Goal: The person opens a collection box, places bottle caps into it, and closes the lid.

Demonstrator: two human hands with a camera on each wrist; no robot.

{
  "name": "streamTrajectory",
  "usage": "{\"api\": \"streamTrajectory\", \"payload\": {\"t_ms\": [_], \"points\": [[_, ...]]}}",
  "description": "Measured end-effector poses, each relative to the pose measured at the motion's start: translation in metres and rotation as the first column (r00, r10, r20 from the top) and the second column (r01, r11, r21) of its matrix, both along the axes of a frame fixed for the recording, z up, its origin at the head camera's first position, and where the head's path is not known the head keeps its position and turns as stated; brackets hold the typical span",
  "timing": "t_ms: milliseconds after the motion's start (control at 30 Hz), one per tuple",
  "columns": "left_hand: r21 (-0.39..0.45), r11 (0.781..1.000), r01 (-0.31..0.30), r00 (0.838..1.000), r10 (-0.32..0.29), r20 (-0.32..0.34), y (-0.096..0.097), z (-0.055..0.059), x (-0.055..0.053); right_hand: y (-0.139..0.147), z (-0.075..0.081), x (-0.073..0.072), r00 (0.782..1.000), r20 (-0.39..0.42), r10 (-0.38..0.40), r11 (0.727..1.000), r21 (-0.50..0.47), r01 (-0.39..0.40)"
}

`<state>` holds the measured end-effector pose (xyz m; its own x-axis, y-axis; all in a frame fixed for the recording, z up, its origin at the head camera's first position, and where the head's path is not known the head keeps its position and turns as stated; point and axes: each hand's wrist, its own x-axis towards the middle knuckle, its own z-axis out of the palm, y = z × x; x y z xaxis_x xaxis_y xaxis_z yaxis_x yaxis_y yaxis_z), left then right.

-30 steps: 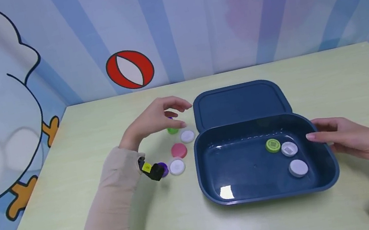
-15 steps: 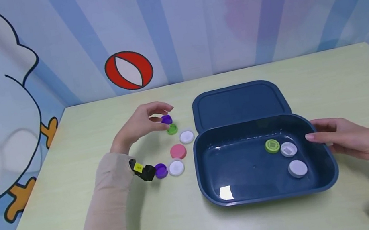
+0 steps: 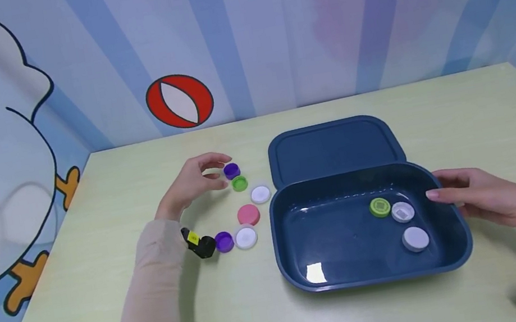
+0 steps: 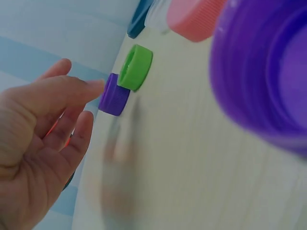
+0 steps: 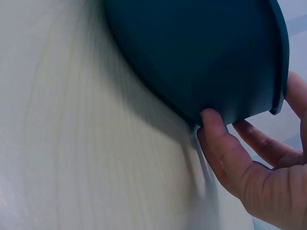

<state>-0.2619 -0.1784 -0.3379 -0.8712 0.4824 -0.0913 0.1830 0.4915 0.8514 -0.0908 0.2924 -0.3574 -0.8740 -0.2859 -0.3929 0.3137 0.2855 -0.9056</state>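
Observation:
My left hand (image 3: 193,186) is just left of a purple bottle cap (image 3: 231,171), thumb and fingers apart and nothing held. In the left wrist view that purple cap (image 4: 114,96) touches a green cap (image 4: 135,68). On the table lie the green cap (image 3: 239,183), a white cap (image 3: 261,194), a pink cap (image 3: 249,215), another white cap (image 3: 246,237) and a second purple cap (image 3: 224,242). My right hand (image 3: 491,196) grips the right rim of a dark blue plastic box (image 3: 329,280), thumb over the edge; in the right wrist view its fingers touch the box's outer wall (image 5: 192,57).
Inside the box, toward its right side, sit a green cap (image 3: 379,207), a white cap (image 3: 402,211) and a second white cap (image 3: 415,239). A dark blue lid (image 3: 335,148) lies flat behind the box. A striped cartoon backdrop (image 3: 262,35) rises along the table's back edge.
My left hand has drawn back left from over the green and white caps and settled beside the far purple cap. The right hand keeps its grip; box and caps have not visibly moved.

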Motion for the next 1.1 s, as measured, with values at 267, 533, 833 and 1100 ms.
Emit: {"api": "streamTrajectory", "payload": {"t_ms": [267,533,833,1100], "points": [[-0.04,0.999,-0.021,1.0,0.021,0.005,0.003,-0.003,-0.005,0.0,0.001,0.0,1.0,0.007,-0.009,1.0,0.01,0.008],[-0.077,0.995,-0.055,0.998,0.058,0.032,0.005,-0.007,-0.009,-0.001,0.002,0.0,1.0,0.01,-0.007,1.0,0.004,0.007],[-0.136,0.991,-0.02,1.0,0.023,0.021,0.008,-0.008,-0.006,0.001,0.002,-0.001,1.0,0.004,-0.003,1.0,0.003,0.003],[-0.135,0.991,-0.02,1.0,0.02,0.001,0.011,-0.01,-0.006,0.001,0.002,-0.002,1.0,0.004,-0.005,1.0,0.006,0.005]]}}
